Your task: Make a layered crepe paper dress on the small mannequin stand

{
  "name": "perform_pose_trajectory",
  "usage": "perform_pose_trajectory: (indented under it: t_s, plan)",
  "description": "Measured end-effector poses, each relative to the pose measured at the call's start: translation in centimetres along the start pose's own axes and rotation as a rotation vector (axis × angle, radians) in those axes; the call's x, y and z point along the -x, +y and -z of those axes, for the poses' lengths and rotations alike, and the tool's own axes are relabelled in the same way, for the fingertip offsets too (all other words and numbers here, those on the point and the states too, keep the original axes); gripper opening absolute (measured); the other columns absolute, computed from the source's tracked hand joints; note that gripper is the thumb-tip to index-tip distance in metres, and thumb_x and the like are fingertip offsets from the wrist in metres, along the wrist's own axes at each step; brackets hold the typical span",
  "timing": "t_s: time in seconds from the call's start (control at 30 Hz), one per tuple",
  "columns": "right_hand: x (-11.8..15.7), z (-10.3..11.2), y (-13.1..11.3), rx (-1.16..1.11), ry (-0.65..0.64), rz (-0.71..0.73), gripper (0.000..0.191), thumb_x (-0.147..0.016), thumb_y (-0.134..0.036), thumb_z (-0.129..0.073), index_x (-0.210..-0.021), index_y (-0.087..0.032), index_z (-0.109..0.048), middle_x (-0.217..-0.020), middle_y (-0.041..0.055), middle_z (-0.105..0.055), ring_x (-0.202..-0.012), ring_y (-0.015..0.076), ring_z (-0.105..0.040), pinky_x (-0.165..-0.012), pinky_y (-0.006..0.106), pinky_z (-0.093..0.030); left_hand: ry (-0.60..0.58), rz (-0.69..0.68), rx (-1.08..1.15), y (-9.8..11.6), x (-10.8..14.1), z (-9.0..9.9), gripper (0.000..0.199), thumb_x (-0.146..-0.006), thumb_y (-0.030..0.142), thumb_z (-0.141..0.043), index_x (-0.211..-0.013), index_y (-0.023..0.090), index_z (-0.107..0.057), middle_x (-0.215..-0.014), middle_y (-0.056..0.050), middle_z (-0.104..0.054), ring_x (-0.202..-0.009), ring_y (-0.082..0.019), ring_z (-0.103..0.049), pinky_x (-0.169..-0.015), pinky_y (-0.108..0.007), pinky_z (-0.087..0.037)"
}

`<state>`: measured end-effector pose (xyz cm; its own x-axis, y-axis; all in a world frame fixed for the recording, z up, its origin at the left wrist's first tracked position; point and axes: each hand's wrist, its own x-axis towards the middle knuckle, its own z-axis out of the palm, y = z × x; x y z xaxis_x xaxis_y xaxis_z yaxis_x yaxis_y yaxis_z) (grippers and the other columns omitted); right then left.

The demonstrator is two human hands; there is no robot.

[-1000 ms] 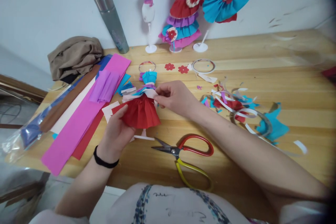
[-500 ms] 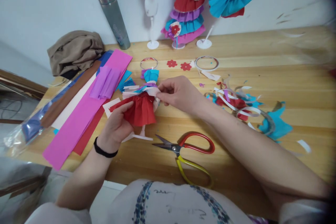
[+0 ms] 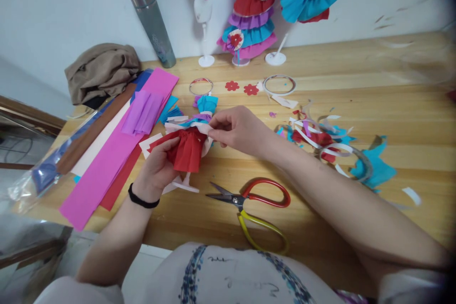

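A small dress form (image 3: pixel 185 183) on a white stand wears a blue paper top (image 3: pixel 207 103) and a pleated red paper skirt (image 3: pixel 188 152). My left hand (image 3: pixel 160 164) is closed on the skirt's left side, thumb on top; its other fingers are hidden behind the paper. My right hand (image 3: pixel 231 128) pinches the end of a white strip (image 3: pixel 202 128) at the waist, over the top of the skirt. The form leans, its base tilted. Scissors (image 3: pixel 237 200) with one red and one yellow handle lie open below it.
Folded crepe paper (image 3: pixel 117 152) lies at left beside a brown cloth (image 3: pixel 101 73). A flask (image 3: pixel 151 19) and dressed forms (image 3: pixel 254 9) stand along the wall. Red paper flowers (image 3: pixel 251 90) and a tape ring (image 3: pixel 280 85) lie behind; paper scraps (image 3: pixel 320 138) are at right.
The dress form has tilted, its base moving left and its top slightly right. My right hand has shifted a little left with the strip. My left hand keeps its hold on the skirt.
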<state>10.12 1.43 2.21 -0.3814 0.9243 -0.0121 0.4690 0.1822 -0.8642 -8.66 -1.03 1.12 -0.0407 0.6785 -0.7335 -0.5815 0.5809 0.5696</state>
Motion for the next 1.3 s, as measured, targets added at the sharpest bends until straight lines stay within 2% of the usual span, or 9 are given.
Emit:
perform_pose_trajectory:
  t_s: [0.2, 0.4, 0.53, 0.67, 0.8, 0.9, 1.1, 1.2, 1.3]
  plan:
    - [0.0, 0.3, -0.1, 0.033, -0.011, -0.012, 0.024, -0.086, -0.025, -0.063, -0.063, -0.017, -0.064, -0.059, -0.0005, -0.061, -0.057, 0.0123, -0.053, -0.058, 0.029, -0.036, -0.016, 0.104, 0.020, 0.4, 0.5, 0.0, 0.029, -0.096, 0.010, -0.038, -0.109, 0.010, -0.064, -0.064, -0.006, -0.067, -0.046, -0.012, -0.063, -0.041, -0.014, -0.049]
    - [-0.1, 0.5, 0.0, 0.124, -0.004, -0.027, 0.021, -0.085, -0.019, -0.061, -0.065, -0.016, -0.066, -0.058, -0.0009, -0.059, -0.058, 0.0120, -0.051, -0.059, 0.028, -0.033, -0.037, 0.127, 0.006, 0.4, 0.4, 0.0, 0.025, -0.099, 0.013, -0.037, -0.103, 0.010, -0.061, -0.065, -0.005, -0.066, -0.043, -0.010, -0.061, -0.040, -0.013, -0.049]
    - [-0.1, 0.5, 0.2, 0.217, -0.007, -0.007, 0.018, -0.081, -0.015, -0.062, -0.063, -0.016, -0.062, -0.057, -0.0022, -0.055, -0.057, 0.0106, -0.047, -0.058, 0.027, -0.029, -0.057, 0.198, 0.031, 0.6, 0.7, -0.1, 0.029, -0.100, 0.013, -0.033, -0.100, 0.008, -0.061, -0.064, -0.006, -0.065, -0.044, -0.009, -0.061, -0.041, -0.012, -0.049]
    - [0.3, 0.4, 0.3, 0.328, 0.034, 0.026, 0.015, -0.081, -0.015, -0.058, -0.066, -0.016, -0.059, -0.060, -0.0016, -0.055, -0.058, 0.0108, -0.045, -0.058, 0.027, -0.026, -0.049, 0.171, -0.013, 0.5, 1.1, -0.2, 0.029, -0.100, 0.013, -0.035, -0.097, 0.009, -0.063, -0.065, -0.007, -0.067, -0.045, -0.010, -0.062, -0.041, -0.014, -0.049]
    - [0.8, 0.5, -0.1, 0.389, 0.040, 0.055, 0.014, -0.084, -0.016, -0.053, -0.072, -0.017, -0.062, -0.065, 0.0010, -0.058, -0.061, 0.0126, -0.048, -0.059, 0.028, -0.026, -0.005, 0.042, -0.029, -0.1, 1.2, -0.3, 0.024, -0.098, 0.010, -0.041, -0.093, 0.009, -0.064, -0.076, -0.009, -0.073, -0.061, -0.015, -0.070, -0.058, -0.022, -0.059]
    - [1.1, 0.7, -0.6, 0.458, 0.008, 0.062, 0.017, -0.085, -0.017, -0.052, -0.072, -0.017, -0.062, -0.067, 0.0026, -0.060, -0.063, 0.0139, -0.049, -0.060, 0.028, -0.027, -0.039, 0.004, -0.015, -0.5, 1.2, -0.1, 0.019, -0.096, 0.008, -0.047, -0.100, 0.009, -0.066, -0.089, -0.010, -0.075, -0.075, -0.017, -0.073, -0.072, -0.026, -0.061]
    - [1.6, 0.7, -1.4, 0.545, -0.018, 0.050, 0.019, -0.090, -0.020, -0.053, -0.074, -0.018, -0.063, -0.074, 0.0053, -0.066, -0.067, 0.0177, -0.055, -0.060, 0.029, -0.032, -0.038, -0.036, -0.041, -1.0, 1.3, -0.1, 0.016, -0.089, 0.004, -0.056, -0.100, 0.009, -0.067, -0.095, -0.010, -0.075, -0.079, -0.018, -0.073, -0.076, -0.029, -0.061]
    - [1.9, 0.4, -1.5, 0.557, 0.032, 0.081, 0.014, -0.090, -0.017, -0.053, -0.091, -0.018, -0.067, -0.088, 0.0072, -0.069, -0.073, 0.0196, -0.060, -0.066, 0.031, -0.040, -0.054, -0.061, -0.039, -1.3, 1.3, -0.2, 0.016, -0.086, 0.001, -0.058, -0.097, 0.010, -0.067, -0.095, -0.010, -0.075, -0.080, -0.018, -0.073, -0.076, -0.028, -0.060]
    - [2.0, -0.1, -1.2, 0.514, 0.120, 0.202, 0.028, -0.086, -0.008, -0.050, -0.106, -0.018, -0.066, -0.106, 0.0101, -0.067, -0.086, 0.0219, -0.064, -0.076, 0.034, -0.048, -0.083, -0.067, -0.037, -1.5, 1.1, -0.1, 0.017, -0.084, 0.000, -0.061, -0.095, 0.010, -0.068, -0.092, -0.009, -0.075, -0.079, -0.018, -0.073, -0.077, -0.027, -0.060]
